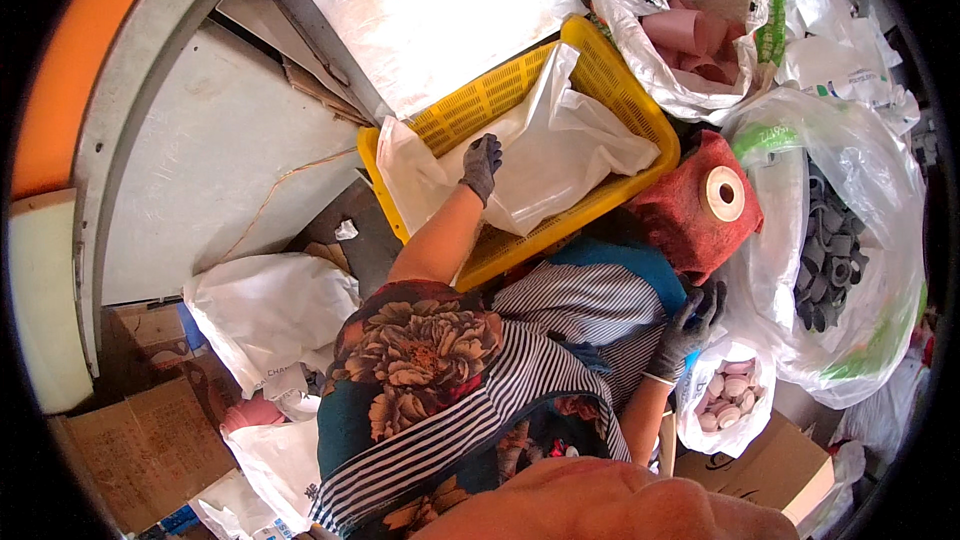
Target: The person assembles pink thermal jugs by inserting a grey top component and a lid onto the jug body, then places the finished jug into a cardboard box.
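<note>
My left hand (481,166), in a dark grey glove, is over the yellow perforated crate (620,75). Its fingers are curled in, and whatever they may hold is hidden. White plastic sheeting (560,165) lines the crate and lies loosely around that hand. To the right, my right hand (688,325), gloved the same way, is beside my striped apron with its fingers apart and nothing visible in them. Just below it stands a small white bag (690,405) holding pink discs (735,390). Beyond the right hand, a pale ring-shaped roll (711,202) rests on a red cloth-covered block (665,225).
A large clear bag (765,290) of dark grey ring-like parts (830,250) stands at the right. Behind it, a white sack (625,15) holds pink curved pieces (675,30). Cardboard boxes (150,440) and white bags (265,310) lie at left; another box (760,470) is lower right.
</note>
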{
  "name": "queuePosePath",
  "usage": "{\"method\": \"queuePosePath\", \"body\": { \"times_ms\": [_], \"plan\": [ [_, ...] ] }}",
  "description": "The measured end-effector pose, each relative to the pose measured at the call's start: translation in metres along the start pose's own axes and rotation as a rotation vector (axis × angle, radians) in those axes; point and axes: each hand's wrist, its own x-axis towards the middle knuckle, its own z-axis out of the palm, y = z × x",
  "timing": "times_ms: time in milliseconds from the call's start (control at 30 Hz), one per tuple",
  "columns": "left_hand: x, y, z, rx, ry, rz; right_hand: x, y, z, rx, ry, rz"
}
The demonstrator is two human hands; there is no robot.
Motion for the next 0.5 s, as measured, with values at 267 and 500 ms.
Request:
{"method": "queuePosePath", "body": {
  "times_ms": [267, 500],
  "plan": [
    [-0.019, 0.049, 0.040, -0.195, -0.285, -0.136, 0.004, -0.006, 0.000, 0.000, -0.035, -0.019],
    [0.016, 0.032, 0.123, -0.040, -0.452, -0.229, 0.005, -0.004, 0.003, -0.030, -0.027, -0.017]
  ]
}}
